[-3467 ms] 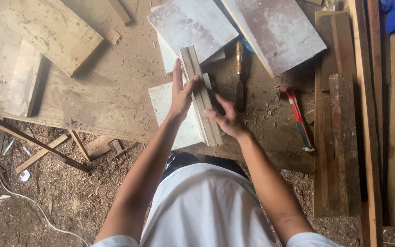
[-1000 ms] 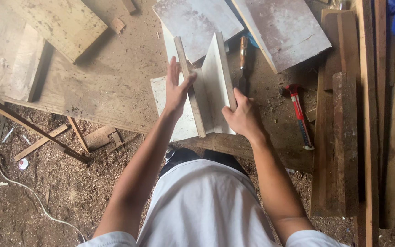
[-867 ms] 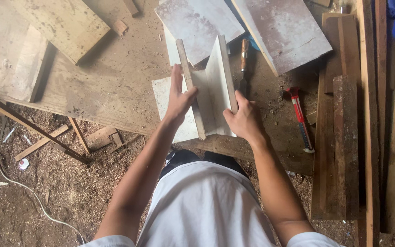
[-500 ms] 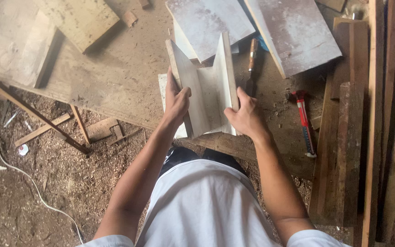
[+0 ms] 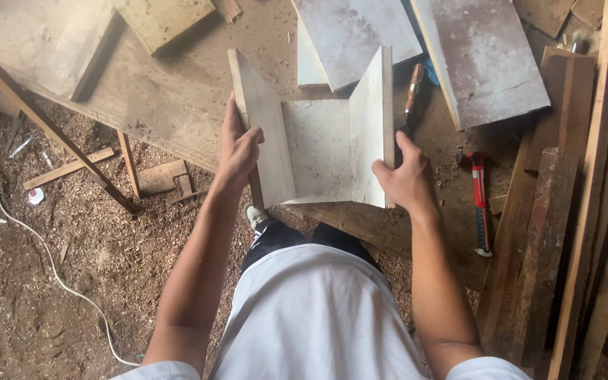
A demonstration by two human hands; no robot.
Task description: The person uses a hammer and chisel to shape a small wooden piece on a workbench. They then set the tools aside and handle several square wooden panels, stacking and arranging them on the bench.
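The left hand (image 5: 237, 144) grips one pale board (image 5: 265, 134) stood on edge, and the right hand (image 5: 406, 179) grips a second upright board (image 5: 371, 127). Between the hands a flat panel (image 5: 316, 148) lies on the tabletop (image 5: 170, 105), so three sides appear placed, apparently not yet fastened. Just beyond the right hand lies a wooden-handled chisel (image 5: 412, 95); further right, a red-handled tool (image 5: 480, 200).

Soft, even daylight, faint shadows, sharp focus, slight wide-angle stretch at edges.
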